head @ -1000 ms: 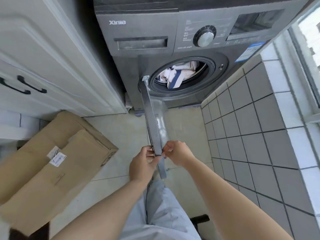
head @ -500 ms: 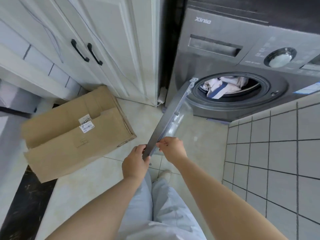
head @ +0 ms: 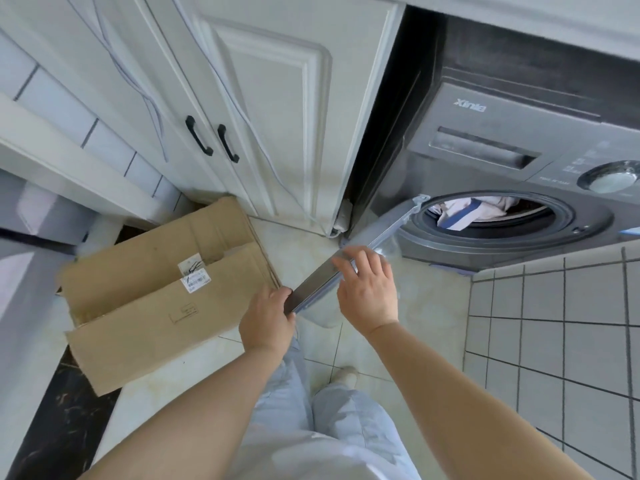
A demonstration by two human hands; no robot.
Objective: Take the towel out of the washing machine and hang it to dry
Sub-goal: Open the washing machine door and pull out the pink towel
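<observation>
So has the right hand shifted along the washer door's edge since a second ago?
Yes. The right hand has slid up the door edge toward the drum opening, away from the left hand.

The washing machine (head: 512, 161) runs off the right edge, which cuts through its dial (head: 611, 176); the panel print beside that dial is too small to read. Inside its drum, the towel (head: 464, 213) shows only in part, the rest hidden behind the drum's rim. The label (head: 194, 277) on the cardboard box (head: 152, 299), left of the machine, is illegible.
</observation>
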